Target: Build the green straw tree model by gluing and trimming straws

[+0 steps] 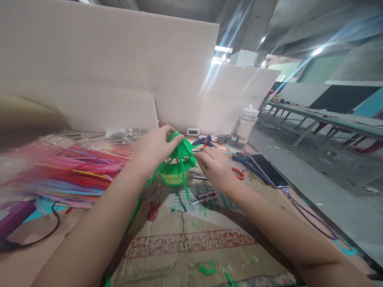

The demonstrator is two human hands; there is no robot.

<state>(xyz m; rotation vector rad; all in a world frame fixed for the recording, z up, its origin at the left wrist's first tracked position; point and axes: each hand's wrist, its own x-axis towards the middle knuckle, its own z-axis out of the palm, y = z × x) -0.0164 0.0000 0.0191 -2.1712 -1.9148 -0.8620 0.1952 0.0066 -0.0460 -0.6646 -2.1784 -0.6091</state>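
A small tiered craft model (178, 161) made of green pipe cleaners, shaped like a roofed pavilion, stands on the cardboard. My left hand (157, 147) grips its peak from the left, thumb and fingers closed around the top. At the right edge of the green roof, my right hand (214, 165) is closed in a pinch; something thin shows at its fingertips, too small to name. Green strands hang from the model's sides. Close below lie thread snips (205, 197), and orange-handled scissors (238, 173) are partly hidden behind my right hand.
Bundles of coloured pipe cleaners (80, 167) cover the left side. A blue glue gun (203, 140), a white digital timer (193, 131) and a water bottle (243, 127) stand behind. At right are a phone (269, 170) and dark blue pliers (249, 164). Green scraps (207, 268) lie in front.
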